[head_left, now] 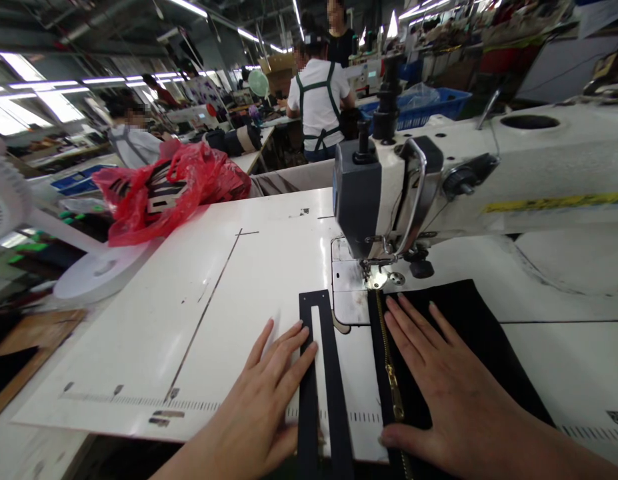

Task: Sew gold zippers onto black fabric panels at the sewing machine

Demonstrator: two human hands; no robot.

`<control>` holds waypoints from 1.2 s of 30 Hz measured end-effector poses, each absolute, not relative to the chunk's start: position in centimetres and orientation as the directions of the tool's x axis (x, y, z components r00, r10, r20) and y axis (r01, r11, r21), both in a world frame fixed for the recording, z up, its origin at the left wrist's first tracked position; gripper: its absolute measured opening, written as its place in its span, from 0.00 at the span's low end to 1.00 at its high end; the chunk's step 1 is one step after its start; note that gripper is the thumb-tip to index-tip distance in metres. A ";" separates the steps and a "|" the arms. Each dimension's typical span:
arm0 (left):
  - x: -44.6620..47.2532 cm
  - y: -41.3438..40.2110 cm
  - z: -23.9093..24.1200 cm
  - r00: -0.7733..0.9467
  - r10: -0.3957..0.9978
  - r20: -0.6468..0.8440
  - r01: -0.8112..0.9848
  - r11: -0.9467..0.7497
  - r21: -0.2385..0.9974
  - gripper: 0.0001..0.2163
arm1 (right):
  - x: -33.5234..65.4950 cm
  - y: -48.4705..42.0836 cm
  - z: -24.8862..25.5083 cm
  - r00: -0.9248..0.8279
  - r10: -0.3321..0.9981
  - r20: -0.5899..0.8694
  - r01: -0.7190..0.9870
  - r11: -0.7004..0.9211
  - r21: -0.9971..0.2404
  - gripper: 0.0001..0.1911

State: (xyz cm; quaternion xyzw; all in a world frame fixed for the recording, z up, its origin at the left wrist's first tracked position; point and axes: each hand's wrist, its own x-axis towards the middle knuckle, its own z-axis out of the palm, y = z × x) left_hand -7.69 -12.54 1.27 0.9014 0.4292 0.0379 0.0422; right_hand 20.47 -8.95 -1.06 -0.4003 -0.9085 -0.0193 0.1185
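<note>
My left hand (pixel 261 393) lies flat with fingers spread on the white sewing table, its fingertips resting on a long black frame-shaped fabric piece (pixel 333 373) with a narrow slot down its middle. My right hand (pixel 449 393) lies flat, fingers stretched, on black fabric (pixel 489 340) that carries a gold zipper (pixel 390 373) along its left edge. The top of the zipper sits just below the presser foot (pixel 377 272) of the white and grey sewing machine (pixel 389 187).
A red plastic bag (pixel 163 187) with striped items lies at the table's far left. A white fan (pixel 19 207) stands on the left edge. Other people work at tables behind. The machine arm (pixel 553 167) spans the right side.
</note>
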 end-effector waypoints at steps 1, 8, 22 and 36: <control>-7.7 -12.4 1.2 0.627 0.778 0.041 0.770 -0.627 0.116 0.31 | 20.5 -8.9 -1.1 -0.650 0.724 0.230 0.734 0.677 -0.057 0.56; -7.0 -10.8 -0.1 0.555 0.780 0.289 0.774 -0.612 0.166 0.15 | 20.5 -9.0 -1.1 -0.649 0.719 0.246 0.733 0.679 -0.051 0.57; -4.0 -8.6 1.5 0.471 0.637 0.611 0.696 -0.694 0.187 0.16 | 20.7 -7.8 -1.9 -0.656 0.657 0.371 0.720 0.692 0.049 0.26; 0.8 -6.7 -0.3 0.668 0.632 0.393 0.659 -0.748 0.082 0.13 | 20.6 -7.8 -1.8 -0.636 0.663 0.395 0.721 0.693 -0.004 0.30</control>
